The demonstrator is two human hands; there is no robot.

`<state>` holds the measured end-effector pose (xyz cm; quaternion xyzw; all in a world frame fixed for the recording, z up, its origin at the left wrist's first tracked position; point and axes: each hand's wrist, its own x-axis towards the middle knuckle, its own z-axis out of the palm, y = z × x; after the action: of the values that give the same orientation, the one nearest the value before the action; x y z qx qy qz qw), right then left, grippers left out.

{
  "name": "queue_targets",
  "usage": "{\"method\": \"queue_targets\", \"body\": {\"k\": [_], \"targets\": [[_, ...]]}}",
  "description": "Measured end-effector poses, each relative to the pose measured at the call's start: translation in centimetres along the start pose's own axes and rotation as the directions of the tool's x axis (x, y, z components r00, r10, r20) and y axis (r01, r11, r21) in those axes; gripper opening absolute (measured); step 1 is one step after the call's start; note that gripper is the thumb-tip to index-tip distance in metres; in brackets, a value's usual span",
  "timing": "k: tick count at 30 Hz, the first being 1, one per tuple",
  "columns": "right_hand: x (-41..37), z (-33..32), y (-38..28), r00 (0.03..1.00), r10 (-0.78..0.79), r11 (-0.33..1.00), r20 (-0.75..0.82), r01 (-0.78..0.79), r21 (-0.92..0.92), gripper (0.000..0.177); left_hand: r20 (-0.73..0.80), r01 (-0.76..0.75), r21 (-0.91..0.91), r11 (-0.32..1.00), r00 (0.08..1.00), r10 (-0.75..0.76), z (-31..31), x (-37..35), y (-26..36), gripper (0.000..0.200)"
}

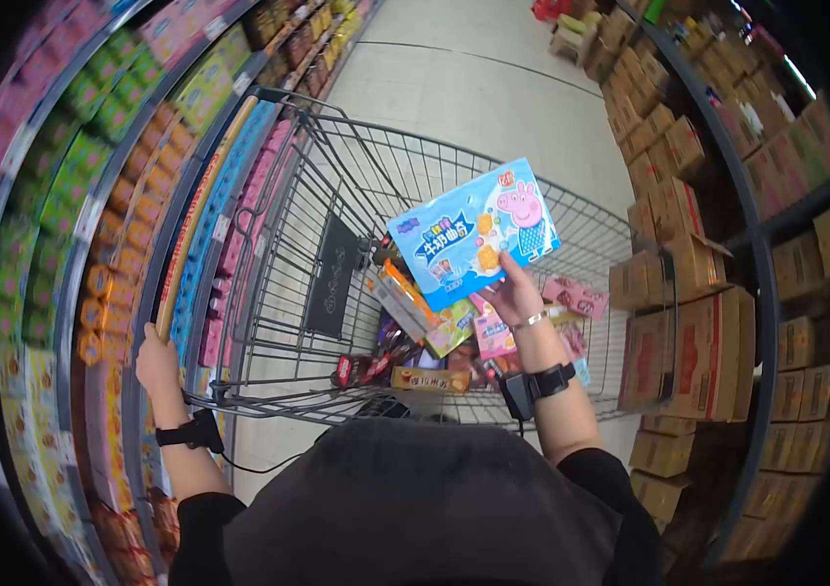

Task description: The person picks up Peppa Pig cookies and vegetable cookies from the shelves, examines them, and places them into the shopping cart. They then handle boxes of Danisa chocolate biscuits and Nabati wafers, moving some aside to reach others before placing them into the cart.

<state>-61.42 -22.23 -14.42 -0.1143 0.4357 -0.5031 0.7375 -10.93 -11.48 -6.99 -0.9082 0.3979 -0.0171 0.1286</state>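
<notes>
My right hand grips a light blue box of milk cookies by its lower edge, thumb on the front. A pink cartoon pig is printed on that box, which is tilted above the shopping cart. At the left shelf, my left hand has its fingers curled at the front end of a row of boxes; what they hold, if anything, is hidden. Inside the cart, below the cookie box, lie several snack packs, among them a tan box and a pink pack.
Shelves of orange packs and green packs line the left side. Stacked brown cartons and a dark shelf upright stand on the right. Tiled floor stretches ahead beyond the cart, with a small stool farther off.
</notes>
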Motion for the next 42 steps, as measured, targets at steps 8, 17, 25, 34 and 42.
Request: {"method": "queue_targets", "body": {"k": [8, 17, 25, 34, 42], "targets": [[-8.7, 1.8, 2.8, 0.103, -0.572, -0.667, 0.814, 0.52, -0.534, 0.036, -0.064, -0.091, -0.064, 0.994, 0.994, 0.087, 0.6, 0.4, -1.2, 0.031], [-12.7, 2.7, 5.2, 0.047, -0.484, -0.727, 0.874, 0.533, -0.432, 0.036, -0.233, -0.255, -0.152, 0.955, 0.948, 0.216, -0.5, 1.6, 1.2, 0.019], [-14.6, -0.6, 10.7, 0.176, -0.613, -0.618, 0.77, 0.5, -0.607, 0.057, -0.252, -0.435, -0.24, 0.868, 0.891, 0.377, 0.9, 4.9, 6.7, 0.02], [-18.1, -4.4, 15.2, 0.16, -0.712, -0.6, 0.684, 0.368, -0.71, 0.06, -0.393, -0.568, -0.22, 0.793, 0.796, 0.461, 1.8, 6.9, 10.1, 0.02], [-13.5, -4.8, 17.8, 0.238, -0.751, -0.506, 0.616, 0.392, -0.768, 0.059, -0.451, -0.654, -0.163, 0.739, 0.716, 0.533, 3.4, 9.1, 12.2, 0.019]]}}
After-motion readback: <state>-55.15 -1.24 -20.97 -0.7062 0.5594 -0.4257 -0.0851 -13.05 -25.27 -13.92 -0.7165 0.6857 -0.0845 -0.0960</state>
